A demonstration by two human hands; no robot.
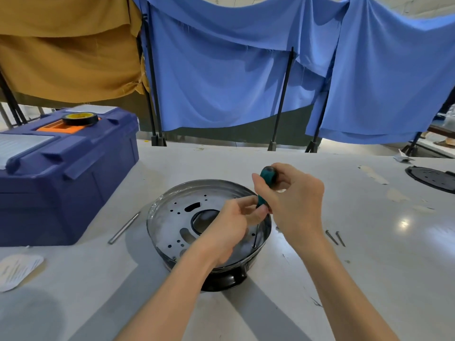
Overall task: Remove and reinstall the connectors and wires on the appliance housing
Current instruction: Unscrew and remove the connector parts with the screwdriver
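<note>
A round metal appliance housing (172,217) with several holes sits on a black base in the middle of the white table. My right hand (293,200) grips the green handle of a screwdriver (267,177), held nearly upright. Its thin shaft reaches down to a hole at the housing's right inner edge. My left hand (234,225) pinches the lower end of the handle, just above the shaft. No wires or connectors are visible in the housing.
A blue toolbox (66,173) with a roll of black tape (80,118) on its lid stands at left. A metal rod (124,227) lies left of the housing, two small dark screws (335,238) lie right. A black round plate (433,178) sits far right.
</note>
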